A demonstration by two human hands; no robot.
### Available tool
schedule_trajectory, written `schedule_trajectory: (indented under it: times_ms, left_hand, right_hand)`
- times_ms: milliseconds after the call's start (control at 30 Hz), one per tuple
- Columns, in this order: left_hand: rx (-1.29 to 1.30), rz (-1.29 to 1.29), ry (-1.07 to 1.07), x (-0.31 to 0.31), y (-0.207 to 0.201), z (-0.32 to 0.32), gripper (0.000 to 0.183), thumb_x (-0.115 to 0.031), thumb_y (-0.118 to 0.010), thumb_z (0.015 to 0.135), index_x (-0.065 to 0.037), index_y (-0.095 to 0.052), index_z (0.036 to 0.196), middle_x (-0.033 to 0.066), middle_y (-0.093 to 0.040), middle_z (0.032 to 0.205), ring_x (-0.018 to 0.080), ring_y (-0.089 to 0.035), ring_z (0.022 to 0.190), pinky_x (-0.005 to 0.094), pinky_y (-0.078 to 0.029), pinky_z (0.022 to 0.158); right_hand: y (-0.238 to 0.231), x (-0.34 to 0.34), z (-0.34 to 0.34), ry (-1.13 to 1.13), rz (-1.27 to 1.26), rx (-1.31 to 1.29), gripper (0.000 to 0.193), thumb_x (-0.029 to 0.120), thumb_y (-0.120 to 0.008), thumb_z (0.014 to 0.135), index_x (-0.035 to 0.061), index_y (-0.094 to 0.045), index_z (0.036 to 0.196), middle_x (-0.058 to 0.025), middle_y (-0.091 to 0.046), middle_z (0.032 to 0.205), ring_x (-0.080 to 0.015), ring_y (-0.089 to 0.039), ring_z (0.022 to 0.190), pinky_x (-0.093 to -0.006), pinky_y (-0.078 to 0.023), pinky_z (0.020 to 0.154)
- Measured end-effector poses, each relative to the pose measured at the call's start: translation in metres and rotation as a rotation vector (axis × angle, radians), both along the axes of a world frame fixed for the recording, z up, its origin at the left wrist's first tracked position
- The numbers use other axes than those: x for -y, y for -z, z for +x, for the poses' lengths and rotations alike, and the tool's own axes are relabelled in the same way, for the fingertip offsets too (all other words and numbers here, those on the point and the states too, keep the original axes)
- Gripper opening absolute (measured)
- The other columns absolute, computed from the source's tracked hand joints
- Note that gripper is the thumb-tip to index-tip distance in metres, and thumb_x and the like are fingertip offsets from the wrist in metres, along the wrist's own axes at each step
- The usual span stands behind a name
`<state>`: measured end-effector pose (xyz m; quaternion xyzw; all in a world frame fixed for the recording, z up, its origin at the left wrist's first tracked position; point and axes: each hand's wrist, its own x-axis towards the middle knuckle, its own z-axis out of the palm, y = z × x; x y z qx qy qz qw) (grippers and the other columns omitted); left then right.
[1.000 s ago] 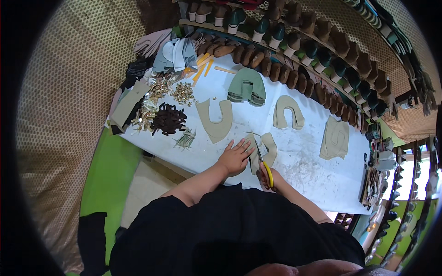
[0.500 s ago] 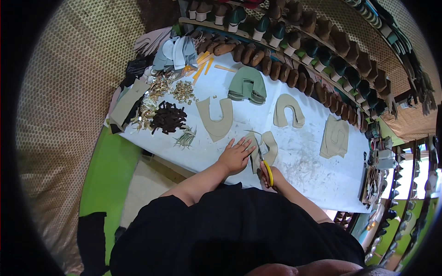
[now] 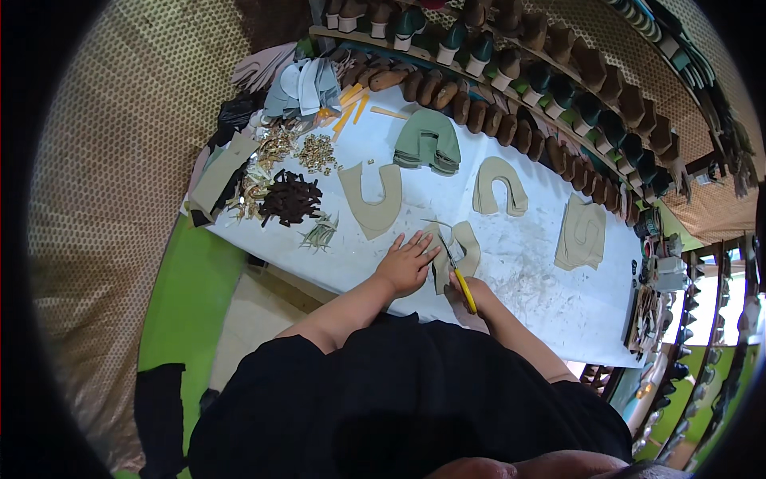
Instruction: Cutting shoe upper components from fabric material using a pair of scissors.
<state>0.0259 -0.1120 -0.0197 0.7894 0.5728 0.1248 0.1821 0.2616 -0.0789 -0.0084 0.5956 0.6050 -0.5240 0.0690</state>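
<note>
seemingly mid-cut, unfinished, on a curved beige piece [image 3: 469, 247] just below frame centre; steadying it with flat, spread left hand [image 3: 407, 263], clasping yellow-handled scissors [image 3: 463, 290] in right hand [image 3: 480, 298] (cannot tell whether trimmed or untrimmed: beige stack [image 3: 576, 239], frame right).

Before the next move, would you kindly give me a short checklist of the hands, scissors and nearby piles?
1. Scissors held by the yellow handles in the right hand: ok.
2. Left hand flat against the beige piece: ok.
3. Left fingertips safely clear of the blades: cannot tell; they are close together.
4. Blades fully closed: cannot tell; too small to see.
5. Green stack away from the blades: ok, farther back on the table.
6. Dark strips away from the blades: ok, off to the left.
</note>
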Motion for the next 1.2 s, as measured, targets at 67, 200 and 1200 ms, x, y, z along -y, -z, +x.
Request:
schedule_trajectory:
  times_ms: [67,200,1200]
  left_hand:
    - [-0.009,-0.005,-0.018,0.002,0.001,-0.001,0.055,-0.029,-0.05,0.093,-0.026,-0.045,0.147,0.0072,-0.034,0.158,0.0269,-0.026,0.149,0.0536,-0.015,0.12]
    - [-0.037,0.033,-0.034,0.002,0.003,0.001,0.054,-0.03,-0.049,0.093,-0.024,-0.045,0.147,0.0088,-0.032,0.159,0.0277,-0.025,0.149,0.0535,-0.014,0.12]
    - [-0.028,0.02,-0.027,0.001,0.0,0.0,0.045,-0.031,-0.05,0.093,-0.035,-0.056,0.138,0.009,-0.031,0.159,0.029,-0.025,0.149,0.0521,-0.015,0.12]
  right_hand:
    - [-0.016,0.001,-0.001,-0.016,0.006,0.036,0.081,0.073,-0.049,0.088,-0.0051,-0.068,0.097,-0.028,-0.068,0.089,-0.0417,-0.066,0.088,-0.0436,-0.051,0.079]
    - [-0.027,-0.002,-0.002,-0.115,0.071,0.158,0.079,0.071,-0.05,0.087,-0.0046,-0.069,0.099,-0.03,-0.068,0.094,-0.0452,-0.065,0.096,-0.0464,-0.051,0.083]
    - [-0.034,0.015,-0.021,-0.166,0.397,0.392,0.07,0.06,-0.058,0.089,-0.0071,-0.058,0.107,-0.026,-0.07,0.09,-0.0408,-0.07,0.087,-0.0474,-0.055,0.078]
